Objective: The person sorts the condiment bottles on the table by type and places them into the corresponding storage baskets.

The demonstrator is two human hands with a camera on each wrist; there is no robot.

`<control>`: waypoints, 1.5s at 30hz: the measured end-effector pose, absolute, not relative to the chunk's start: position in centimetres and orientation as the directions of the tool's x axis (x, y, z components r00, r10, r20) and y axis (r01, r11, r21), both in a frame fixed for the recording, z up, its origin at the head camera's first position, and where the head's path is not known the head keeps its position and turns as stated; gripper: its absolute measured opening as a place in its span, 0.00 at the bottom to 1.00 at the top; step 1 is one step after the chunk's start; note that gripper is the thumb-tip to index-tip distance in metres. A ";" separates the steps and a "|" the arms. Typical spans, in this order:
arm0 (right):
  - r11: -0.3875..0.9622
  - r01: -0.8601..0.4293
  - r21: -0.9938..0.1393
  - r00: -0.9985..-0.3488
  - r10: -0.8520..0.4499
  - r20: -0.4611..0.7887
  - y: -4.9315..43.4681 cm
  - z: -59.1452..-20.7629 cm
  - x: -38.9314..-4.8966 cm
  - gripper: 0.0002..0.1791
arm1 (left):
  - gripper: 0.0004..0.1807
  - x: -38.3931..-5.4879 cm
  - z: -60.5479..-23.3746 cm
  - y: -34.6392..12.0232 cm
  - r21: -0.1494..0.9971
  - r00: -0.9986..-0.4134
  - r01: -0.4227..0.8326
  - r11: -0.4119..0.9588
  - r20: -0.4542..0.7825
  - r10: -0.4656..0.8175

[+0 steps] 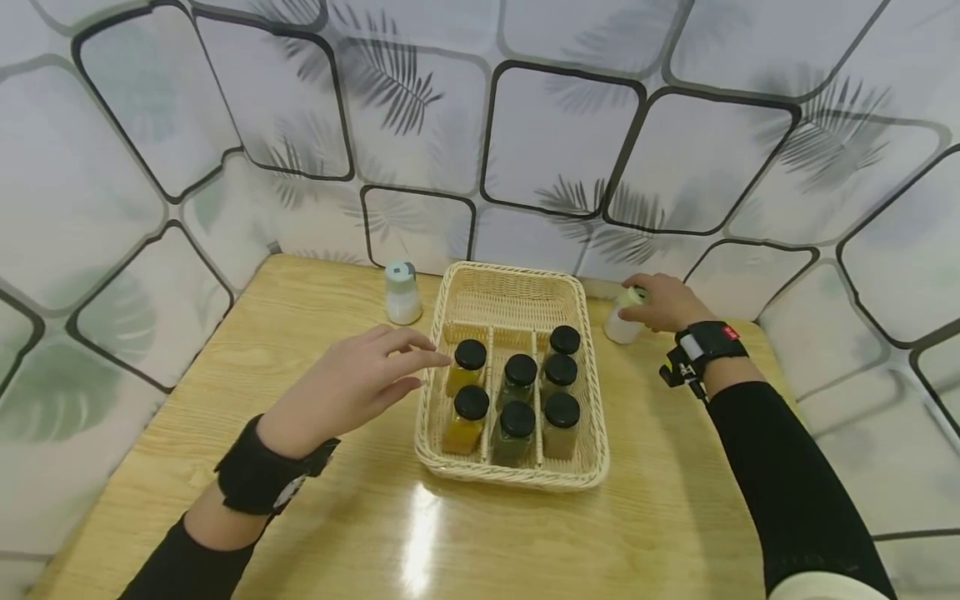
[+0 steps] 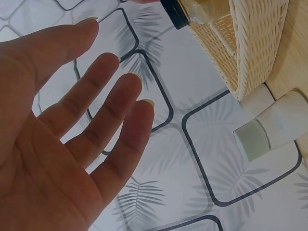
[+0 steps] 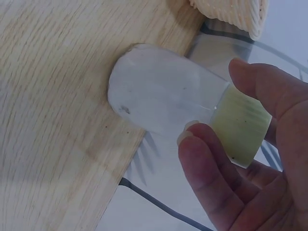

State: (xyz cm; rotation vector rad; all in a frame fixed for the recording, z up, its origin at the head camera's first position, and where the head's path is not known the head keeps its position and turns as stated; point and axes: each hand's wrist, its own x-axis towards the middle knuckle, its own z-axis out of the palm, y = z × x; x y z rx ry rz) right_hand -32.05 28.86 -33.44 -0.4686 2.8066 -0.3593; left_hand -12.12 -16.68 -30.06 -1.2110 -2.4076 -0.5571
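My right hand point(image 1: 663, 302) is at a white shaker point(image 3: 159, 89) with a pale yellow-green cap point(image 3: 240, 125), its thumb and fingers curled round the cap. That shaker stands on the table to the right of a wicker basket point(image 1: 513, 477). My left hand point(image 1: 367, 375) hovers with loosely extended fingers by the basket's left rim, holding nothing. Behind it, left of the basket, stands a second white shaker point(image 1: 404, 304) with a grey-green cap. Black-lidded jars fill the basket's front compartments: two yellow jars point(image 1: 463, 429) left, two dark green jars point(image 1: 513, 442) centre, three brownish jars point(image 1: 559, 433) right.
The wooden table point(image 1: 645, 517) ends against patterned wall covering point(image 1: 420, 125) at the back and both sides. Wicker dividers point(image 1: 489, 367) split the basket's front part into three lanes, with one wide section across the back.
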 end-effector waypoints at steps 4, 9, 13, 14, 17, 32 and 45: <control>0.915 -0.280 -0.291 -0.915 -0.346 -0.207 29.0 -33.6 -32.0 0.35 | 0.26 -12.3 -30.2 -16.6 0.175 -0.543 0.827 0.535 0.497 0.677; 0.910 -0.293 -0.293 -0.918 -0.353 -0.179 28.7 -33.8 -32.0 0.35 | 0.26 -12.5 -30.3 -16.7 0.182 -0.543 0.828 0.531 0.498 0.676; 0.905 -0.293 -0.310 -0.914 -0.360 -0.188 28.7 -34.1 -31.8 0.35 | 0.26 -12.6 -30.7 -16.7 0.183 -0.541 0.828 0.530 0.512 0.668; 0.907 -0.289 -0.306 -0.915 -0.355 -0.189 28.8 -34.2 -31.7 0.34 | 0.25 -12.6 -30.9 -16.6 0.181 -0.538 0.829 0.529 0.514 0.668; 0.916 -0.272 -0.295 -0.923 -0.335 -0.188 29.1 -34.3 -31.5 0.32 | 0.24 -12.6 -31.2 -16.3 0.181 -0.528 0.836 0.519 0.522 0.669; 0.915 -0.312 -0.256 -0.927 -0.352 -0.130 28.4 -34.5 -31.5 0.27 | 0.24 -12.6 -31.5 -17.2 0.185 -0.530 0.835 0.519 0.528 0.664; 0.914 -0.330 -0.236 -0.926 -0.362 -0.106 27.9 -35.0 -31.3 0.24 | 0.24 -12.7 -31.4 -17.4 0.185 -0.526 0.838 0.513 0.520 0.672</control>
